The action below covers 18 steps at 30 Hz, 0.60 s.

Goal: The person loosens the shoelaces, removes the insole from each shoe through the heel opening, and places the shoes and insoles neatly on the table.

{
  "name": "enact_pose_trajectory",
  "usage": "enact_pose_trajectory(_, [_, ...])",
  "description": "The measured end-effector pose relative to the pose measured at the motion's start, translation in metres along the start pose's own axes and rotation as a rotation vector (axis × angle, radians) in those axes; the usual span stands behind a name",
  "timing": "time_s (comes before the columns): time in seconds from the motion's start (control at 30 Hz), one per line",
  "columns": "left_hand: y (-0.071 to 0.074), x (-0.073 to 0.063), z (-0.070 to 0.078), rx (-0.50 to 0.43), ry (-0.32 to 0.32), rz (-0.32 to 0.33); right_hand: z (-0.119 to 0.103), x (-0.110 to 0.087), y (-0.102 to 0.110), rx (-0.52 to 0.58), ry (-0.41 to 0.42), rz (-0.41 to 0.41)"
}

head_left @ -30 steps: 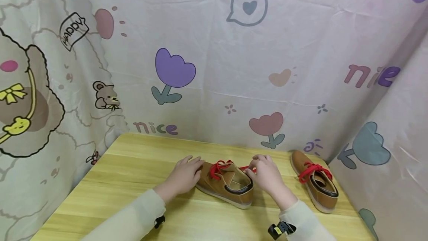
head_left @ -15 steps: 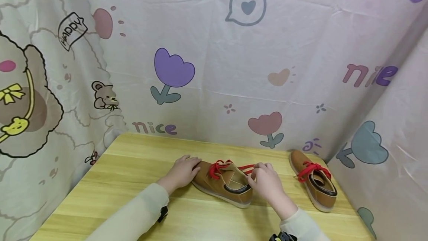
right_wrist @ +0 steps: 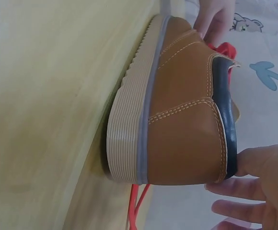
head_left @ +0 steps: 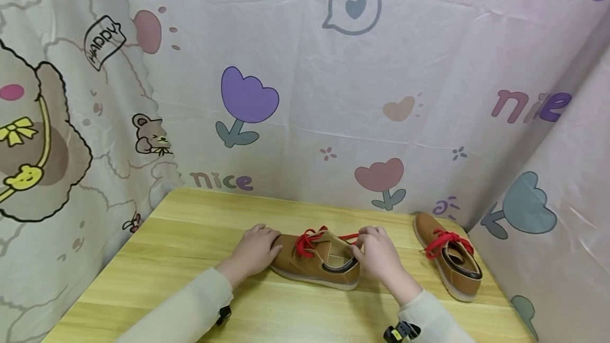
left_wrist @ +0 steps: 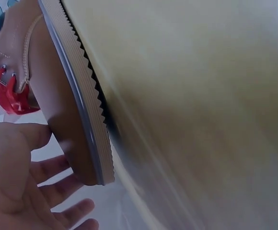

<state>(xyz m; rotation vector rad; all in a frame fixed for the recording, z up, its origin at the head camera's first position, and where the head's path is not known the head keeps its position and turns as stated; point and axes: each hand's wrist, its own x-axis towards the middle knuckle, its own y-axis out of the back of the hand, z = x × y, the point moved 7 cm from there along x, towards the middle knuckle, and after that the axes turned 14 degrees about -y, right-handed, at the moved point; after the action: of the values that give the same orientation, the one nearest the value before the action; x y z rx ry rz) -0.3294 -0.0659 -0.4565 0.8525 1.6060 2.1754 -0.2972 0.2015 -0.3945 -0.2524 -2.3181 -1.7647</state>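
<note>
A tan leather shoe (head_left: 305, 266) with red laces (head_left: 307, 242) rests sole down on the table, its toe pointing left. At its toe, my left hand (head_left: 252, 250) grips with the thumb (left_wrist: 36, 135) on the near side and fingers around the front. My right hand (head_left: 378, 250) pinches the heel's dark padded collar (right_wrist: 225, 120), thumb at its rim and index finger behind the heel. Behind the heel, a loose end of red lace (right_wrist: 134, 206) trails on the table toward my right hand.
A matching tan shoe (head_left: 448, 258), its red laces tied, stands at the table's right side, toe toward the back. The wood-grain table (head_left: 181, 253) meets a printed cloth curtain (head_left: 295, 94) at the back and sides.
The shoe between my hands has turned a little and shifted slightly left, so its side faces me more squarely. My left hand has moved left with the toe; my right hand has closed onto the heel.
</note>
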Motion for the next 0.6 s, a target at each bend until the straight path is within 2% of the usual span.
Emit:
enact_pose_trajectory(0.43, [0.0051,-0.0099,0.0089,0.02,0.026,0.027,-0.0024,0.0051,0.0009,-0.01,0.009,0.012])
enact_pose_trajectory(0.6, [0.0057,-0.0105,0.0096,0.013,0.027,0.021,-0.0036,0.0056,0.0038,-0.011,0.017,0.049])
